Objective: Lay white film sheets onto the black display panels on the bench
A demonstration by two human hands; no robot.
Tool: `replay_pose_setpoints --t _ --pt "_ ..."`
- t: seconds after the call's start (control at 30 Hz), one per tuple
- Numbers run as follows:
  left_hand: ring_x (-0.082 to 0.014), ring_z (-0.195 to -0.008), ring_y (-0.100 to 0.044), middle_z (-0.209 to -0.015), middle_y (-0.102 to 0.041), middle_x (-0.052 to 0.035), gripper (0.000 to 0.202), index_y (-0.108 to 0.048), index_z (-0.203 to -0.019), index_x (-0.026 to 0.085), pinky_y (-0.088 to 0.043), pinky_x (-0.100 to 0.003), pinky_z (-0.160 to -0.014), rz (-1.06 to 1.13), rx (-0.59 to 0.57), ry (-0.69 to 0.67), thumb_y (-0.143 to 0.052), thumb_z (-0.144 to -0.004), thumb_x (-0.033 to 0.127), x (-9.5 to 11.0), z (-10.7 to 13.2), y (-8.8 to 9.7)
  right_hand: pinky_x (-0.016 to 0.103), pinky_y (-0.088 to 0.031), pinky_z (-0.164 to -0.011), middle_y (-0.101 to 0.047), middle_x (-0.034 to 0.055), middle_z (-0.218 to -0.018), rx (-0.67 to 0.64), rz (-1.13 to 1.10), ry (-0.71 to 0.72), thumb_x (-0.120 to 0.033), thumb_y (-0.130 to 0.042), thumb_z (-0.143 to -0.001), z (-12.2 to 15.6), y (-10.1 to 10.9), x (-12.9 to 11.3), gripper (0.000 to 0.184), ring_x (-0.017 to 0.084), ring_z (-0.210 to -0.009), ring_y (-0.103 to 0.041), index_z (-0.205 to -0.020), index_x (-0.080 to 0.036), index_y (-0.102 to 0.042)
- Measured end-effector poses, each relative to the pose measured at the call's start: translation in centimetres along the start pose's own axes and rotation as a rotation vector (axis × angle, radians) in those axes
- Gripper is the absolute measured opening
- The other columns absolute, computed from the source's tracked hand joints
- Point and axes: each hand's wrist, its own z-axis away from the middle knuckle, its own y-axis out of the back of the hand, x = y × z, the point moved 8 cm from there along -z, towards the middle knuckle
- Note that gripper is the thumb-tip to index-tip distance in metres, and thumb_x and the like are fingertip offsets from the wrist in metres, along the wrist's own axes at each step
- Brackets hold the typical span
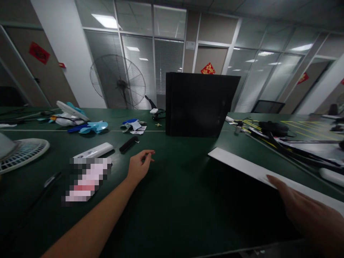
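My left hand (140,165) hovers over the dark green table top, its fingers loosely curled and the thumb a little apart, with nothing visible in it. At the right, my right hand (313,211) grips a long white-edged panel (242,163), which slants from the middle of the table toward the right border. Below the panel's white edge is a dark area whose shape I cannot make out. A large black box-like case (201,105) stands upright beyond both hands. Near my left hand lie a small black oblong object (129,144) and a white oblong device (94,151).
A white fan (29,152) reaches in at the left. Blue fan blades (94,127), papers (134,126) and a key (158,124) lie farther back. Black cables (285,143) spread along the right. Behind the table stands a large caged fan (118,81).
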Motion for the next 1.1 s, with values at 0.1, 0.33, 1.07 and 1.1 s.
replay_pose_setpoints --t 0.1,0.33,1.07,1.1 --pt "-0.0192 -0.074 -0.077 -0.111 -0.079 -0.0081 0.036 -0.066 -0.123 0.018 -0.057 -0.032 -0.068 0.043 -0.009 0.069 -0.052 -0.099 0.041 -0.9 -0.3 -0.3 0.044 -0.067 -0.072 -0.065 0.0158 -0.142 -0.034 0.104 0.049 -0.007 -0.038 -0.087 -0.9 -2.5 2.3 0.097 0.034 -0.110 -0.072 -0.169 -0.025 0.008" --pt "-0.0195 -0.074 -0.078 -0.112 -0.079 -0.0081 0.039 -0.059 -0.131 0.020 -0.059 -0.033 -0.070 0.025 -0.117 0.022 -0.051 -0.098 0.040 0.0 -0.2 -1.0 0.048 -0.057 -0.101 -0.058 0.0226 -0.146 -0.021 0.236 0.055 -0.008 -0.042 -0.091 -3.9 -4.3 5.7 0.044 0.036 -0.129 -0.061 -0.126 -0.011 -0.067" --pt "-0.0199 -0.073 -0.078 -0.113 -0.079 -0.0075 0.041 -0.059 -0.131 0.022 -0.058 -0.034 -0.068 0.034 -0.162 0.053 -0.050 -0.097 0.042 -0.8 -0.2 -1.0 0.046 -0.053 -0.101 -0.064 0.0201 -0.137 -0.077 0.332 -0.128 -0.017 -0.037 -0.099 -9.6 -2.4 13.1 0.040 0.031 -0.121 -0.063 -0.121 -0.009 -0.070" --pt "-0.0196 -0.073 -0.078 -0.112 -0.079 -0.0071 0.040 -0.059 -0.131 0.022 -0.058 -0.033 -0.068 0.031 -0.166 0.046 -0.050 -0.097 0.042 -0.8 -0.2 -1.0 0.046 -0.054 -0.099 -0.063 0.0197 -0.138 -0.071 0.341 -0.130 -0.020 -0.036 -0.100 -10.0 -2.2 13.6 0.041 0.032 -0.120 -0.063 -0.122 -0.010 -0.070"
